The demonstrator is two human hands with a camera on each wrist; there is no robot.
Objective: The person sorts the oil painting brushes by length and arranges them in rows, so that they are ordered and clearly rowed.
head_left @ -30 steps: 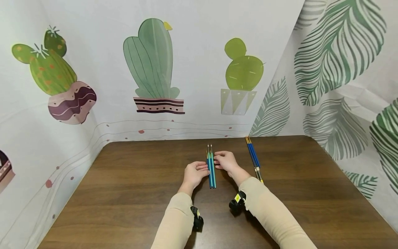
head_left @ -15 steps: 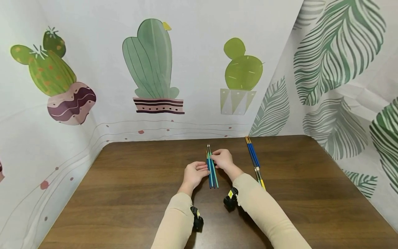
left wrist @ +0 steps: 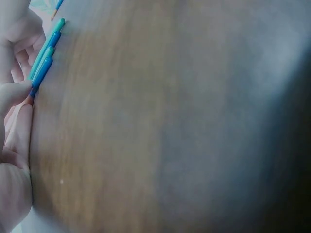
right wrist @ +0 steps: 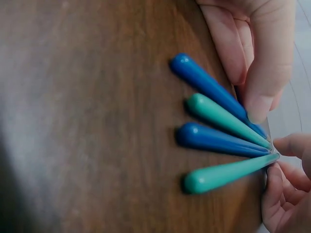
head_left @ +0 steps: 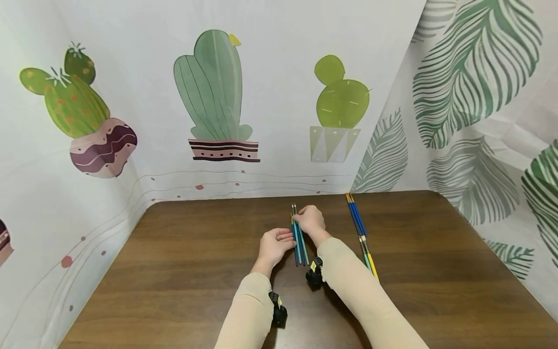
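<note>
Four glossy brushes fanned centrally: two blue, two turquoise. The right hand pinched one turquoise; the left hand touched one blue, grip unclear.

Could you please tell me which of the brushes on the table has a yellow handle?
It's the rightmost brush in the head view, beside a green-handled brush and just below the blue pair; every other handle showing is blue or green.
</note>
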